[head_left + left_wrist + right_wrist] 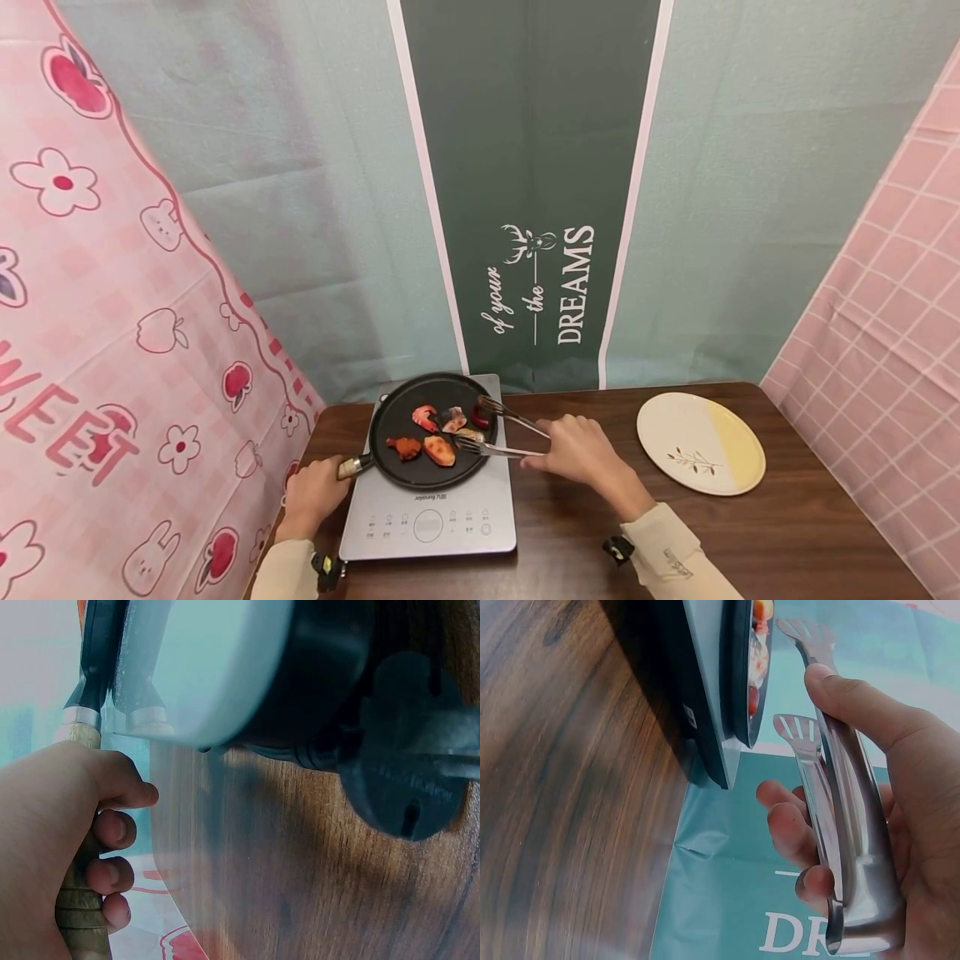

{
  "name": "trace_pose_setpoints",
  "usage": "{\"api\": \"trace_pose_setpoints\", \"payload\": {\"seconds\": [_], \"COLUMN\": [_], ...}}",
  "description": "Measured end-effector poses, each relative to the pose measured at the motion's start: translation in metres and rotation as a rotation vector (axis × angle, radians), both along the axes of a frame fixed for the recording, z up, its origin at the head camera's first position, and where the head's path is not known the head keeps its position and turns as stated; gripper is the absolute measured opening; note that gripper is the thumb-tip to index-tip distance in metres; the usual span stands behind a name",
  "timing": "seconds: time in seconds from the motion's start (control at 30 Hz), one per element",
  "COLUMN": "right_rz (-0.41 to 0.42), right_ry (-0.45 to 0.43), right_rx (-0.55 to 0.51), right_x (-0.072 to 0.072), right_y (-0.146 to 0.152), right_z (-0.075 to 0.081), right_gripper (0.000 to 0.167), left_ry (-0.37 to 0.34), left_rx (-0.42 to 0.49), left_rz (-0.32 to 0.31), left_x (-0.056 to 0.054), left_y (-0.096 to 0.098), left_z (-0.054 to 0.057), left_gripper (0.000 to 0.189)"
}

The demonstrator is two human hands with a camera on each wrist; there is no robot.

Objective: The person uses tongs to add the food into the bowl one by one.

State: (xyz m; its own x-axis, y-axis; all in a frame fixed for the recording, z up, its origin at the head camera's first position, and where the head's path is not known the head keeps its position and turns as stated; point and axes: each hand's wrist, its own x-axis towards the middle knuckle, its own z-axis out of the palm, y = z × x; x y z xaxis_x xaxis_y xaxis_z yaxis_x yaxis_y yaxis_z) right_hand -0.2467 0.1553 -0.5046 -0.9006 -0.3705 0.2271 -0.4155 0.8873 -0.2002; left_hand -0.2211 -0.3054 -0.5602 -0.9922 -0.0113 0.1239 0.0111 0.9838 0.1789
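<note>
A black frying pan [427, 472] sits on a silver induction cooker [397, 533]. My left hand [318, 492] grips its wooden handle [81, 915], fingers curled round it in the left wrist view. In my right hand [573, 450] are metal tongs [851, 817], their slotted tips spread apart over the pan's right side. Several food pieces lie in the pan: a shrimp [425, 418], a browned orange-red piece [405, 448], an oval golden piece [439, 451], a grey-and-pink piece [453, 419] and a dark red piece [480, 417]. A yellowish piece beside the lower tong tip is partly hidden.
On the right of the brown wooden table [570, 533] lies a round white-and-yellow plate [675, 425] with a leaf print. Cloth curtains [337, 250] hang behind the table, with pink patterned cloth [187, 375] at the left and pink checked cloth [885, 333] at the right.
</note>
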Motion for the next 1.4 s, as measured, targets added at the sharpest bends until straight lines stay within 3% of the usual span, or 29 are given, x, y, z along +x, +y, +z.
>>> {"api": "trace_pose_setpoints", "payload": {"seconds": [0.7, 1.4], "right_rz": [-0.099, -0.185], "right_ry": [-0.019, -0.027], "right_rx": [0.005, -0.014], "right_x": [0.003, 0.014], "right_y": [0.058, 0.116], "right_z": [0.002, -0.003], "right_gripper": [0.076, 0.083], "left_ry": [0.008, -0.01], "left_rx": [-0.001, -0.002], "left_rz": [-0.004, 0.001], "left_x": [0.0, 0.0], "left_y": [0.0, 0.001], "left_z": [0.0, 0.003], "left_gripper": [0.016, 0.019]}}
